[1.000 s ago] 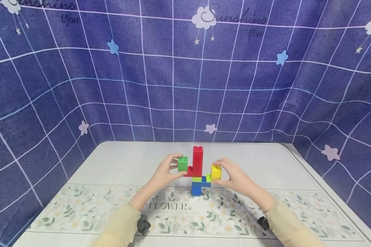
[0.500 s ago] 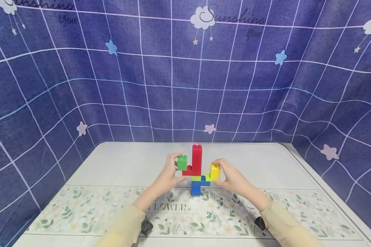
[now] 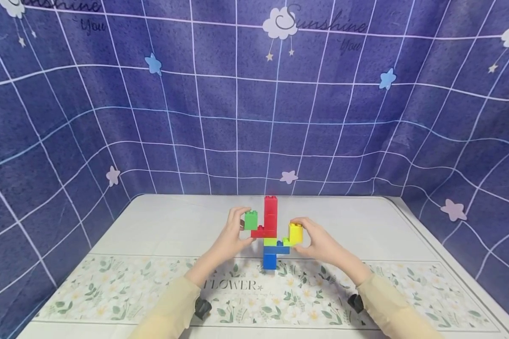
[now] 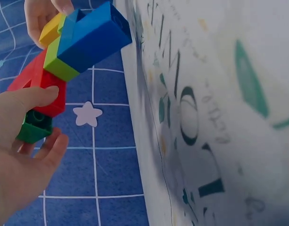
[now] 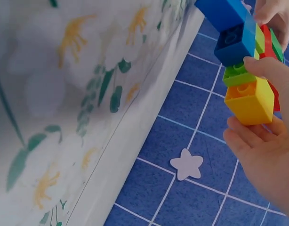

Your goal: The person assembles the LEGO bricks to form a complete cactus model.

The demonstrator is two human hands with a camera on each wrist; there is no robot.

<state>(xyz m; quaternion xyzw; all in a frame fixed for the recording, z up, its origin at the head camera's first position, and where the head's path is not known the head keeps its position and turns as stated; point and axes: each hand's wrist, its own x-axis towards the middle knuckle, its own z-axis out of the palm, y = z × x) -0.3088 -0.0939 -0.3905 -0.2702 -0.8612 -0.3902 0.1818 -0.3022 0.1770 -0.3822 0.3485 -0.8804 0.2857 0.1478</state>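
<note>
A toy building-block model is held up between my hands, its blue bottom block [image 3: 269, 262] seemingly off the table. Above that block lie a flat blue block [image 3: 276, 250], lime pieces and a tall red stack [image 3: 270, 214]. My left hand [image 3: 229, 241] is around the left end, its thumb against the red block [image 4: 51, 104] and its fingers by the green block [image 3: 250, 220]. With the right hand [image 3: 320, 240] I hold the yellow block [image 5: 252, 100] at the other end, thumb near the lime block [image 5: 238, 75]. Part of the fingers is hidden behind the blocks.
A white table [image 3: 186, 221] with a floral printed band [image 3: 152, 287] lies under the hands. Blue grid-patterned cloth [image 3: 220, 132] rises behind it and at both sides. A dark wrist device [image 3: 202, 308] sits at the left cuff.
The red stack and green block have risen slightly in the head view, and their top studs show less, so the model has tipped a little. Both hands stay at its two ends.
</note>
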